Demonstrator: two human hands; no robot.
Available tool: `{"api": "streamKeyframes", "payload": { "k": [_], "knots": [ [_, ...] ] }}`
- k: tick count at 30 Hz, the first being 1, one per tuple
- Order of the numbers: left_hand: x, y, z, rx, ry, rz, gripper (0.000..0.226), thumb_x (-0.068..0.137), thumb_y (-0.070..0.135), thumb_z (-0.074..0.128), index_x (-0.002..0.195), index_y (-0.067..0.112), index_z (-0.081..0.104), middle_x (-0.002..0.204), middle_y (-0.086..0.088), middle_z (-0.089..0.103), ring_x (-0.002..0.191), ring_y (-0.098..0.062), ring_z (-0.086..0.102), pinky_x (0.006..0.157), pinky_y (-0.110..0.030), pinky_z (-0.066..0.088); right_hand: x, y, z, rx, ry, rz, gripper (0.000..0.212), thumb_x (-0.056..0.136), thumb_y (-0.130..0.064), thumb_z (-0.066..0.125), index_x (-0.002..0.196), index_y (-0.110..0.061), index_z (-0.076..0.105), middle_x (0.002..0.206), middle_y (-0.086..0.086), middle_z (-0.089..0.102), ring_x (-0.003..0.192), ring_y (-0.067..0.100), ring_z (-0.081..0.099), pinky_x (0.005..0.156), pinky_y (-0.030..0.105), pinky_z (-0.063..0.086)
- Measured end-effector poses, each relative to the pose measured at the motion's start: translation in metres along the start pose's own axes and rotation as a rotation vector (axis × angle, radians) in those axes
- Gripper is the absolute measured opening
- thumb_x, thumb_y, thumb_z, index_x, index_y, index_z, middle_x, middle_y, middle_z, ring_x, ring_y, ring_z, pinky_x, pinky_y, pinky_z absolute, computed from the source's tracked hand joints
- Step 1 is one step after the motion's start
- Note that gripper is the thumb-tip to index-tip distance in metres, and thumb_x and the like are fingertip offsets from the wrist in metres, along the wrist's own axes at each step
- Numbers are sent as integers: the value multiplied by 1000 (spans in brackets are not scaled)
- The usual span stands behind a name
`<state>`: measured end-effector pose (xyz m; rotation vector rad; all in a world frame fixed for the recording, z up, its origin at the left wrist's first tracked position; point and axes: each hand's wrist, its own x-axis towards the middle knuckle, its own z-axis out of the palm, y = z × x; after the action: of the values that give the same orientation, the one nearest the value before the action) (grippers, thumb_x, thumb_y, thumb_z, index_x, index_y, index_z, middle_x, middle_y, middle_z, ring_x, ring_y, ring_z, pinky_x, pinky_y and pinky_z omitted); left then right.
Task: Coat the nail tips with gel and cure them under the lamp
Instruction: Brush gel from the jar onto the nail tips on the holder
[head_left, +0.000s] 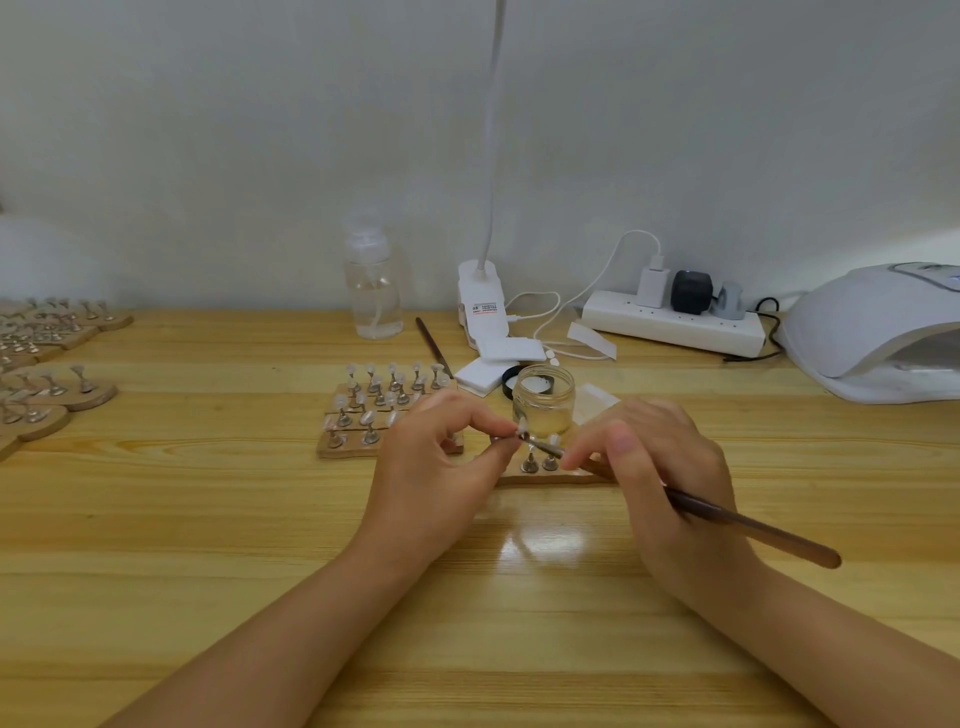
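Nearest cam: bare forearms coming in low over the table (208, 519). Left hand (436, 467) curled, thumb and fingertips pinching one nail tip (521, 429) on its small stand, lifted just above the front wooden holder (558, 475). Right hand (660, 478) clamped on a brown brush (753, 527), pen-style, bristle end touching that tip. Judged mid-coat on this piece; gel going on, curing not yet begun for it.

L to R across the table: far left, stacked wooden holders w/ more tips on stands (47, 395); can't tell whether coated. Centre-left, a wooden board of tips (374, 410) in rows, just behind the left hand, partly hidden by it. Behind that, a clear bottle (373, 291) of liquid near the wall. Spare brush (434, 345) lying flat beside white foam pads (483, 376). Clip lamp base (480, 301) w/ gooseneck going up out of frame. Open glass jar (543, 400) of clear gel right behind the working tip, black lid (511, 382) beside it. Two stands remaining on the front holder under the brush. Power strip (675, 322) w/ plugs, cables. Far right, curing lamp (872, 332), well apart from the hands, mouth empty as far as visible.

Left to do, prob.: many tips, then lamp. In the way: jar close behind the brush, easy to knock.
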<state>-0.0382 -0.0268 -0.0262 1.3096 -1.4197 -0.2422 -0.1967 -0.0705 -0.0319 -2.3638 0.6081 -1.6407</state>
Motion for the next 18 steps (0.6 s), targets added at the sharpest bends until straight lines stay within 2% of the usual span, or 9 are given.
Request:
{"api": "streamKeyframes", "payload": {
  "k": [2, 7, 10, 14, 18],
  "knots": [
    [0, 0, -1, -4, -5, -1, 24, 71, 11, 75, 69, 32, 65, 70, 17, 62, 76, -7, 59, 68, -32, 48, 0, -1, -1, 32, 18, -20, 45, 91, -17, 31, 62, -9, 64, 60, 0, 61, 60, 20, 57, 71, 38, 40],
    [0, 0, 0, -17, -13, -14, 18, 71, 11, 74, 70, 26, 67, 72, 13, 64, 77, -9, 60, 68, -33, 48, 2, 0, 1, 18, 6, 75, 38, 91, -22, 32, 71, -15, 63, 69, -6, 61, 71, 9, 55, 71, 31, 41],
    [0, 0, 0, -16, -14, -23, 17, 72, 11, 74, 70, 26, 66, 73, 11, 64, 77, -7, 59, 67, -31, 47, 2, -1, 0, 58, 3, 49, 41, 91, -20, 31, 66, -13, 63, 66, -5, 62, 68, 10, 56, 70, 32, 42],
    [0, 0, 0, -22, -20, -30, 15, 72, 12, 74, 70, 26, 66, 73, 10, 64, 77, -10, 60, 68, -34, 49, 2, -1, -2, 61, 32, 50, 36, 91, -19, 30, 70, -21, 59, 68, -7, 60, 68, 10, 55, 67, 35, 43],
    [0, 1, 0, -26, -28, -31, 17, 72, 10, 74, 70, 26, 67, 74, 10, 64, 77, -10, 61, 67, -35, 49, 2, -1, 1, 56, -27, 112, 39, 91, -24, 32, 72, -14, 65, 70, -4, 63, 72, 10, 57, 71, 34, 45]
  ]
}}
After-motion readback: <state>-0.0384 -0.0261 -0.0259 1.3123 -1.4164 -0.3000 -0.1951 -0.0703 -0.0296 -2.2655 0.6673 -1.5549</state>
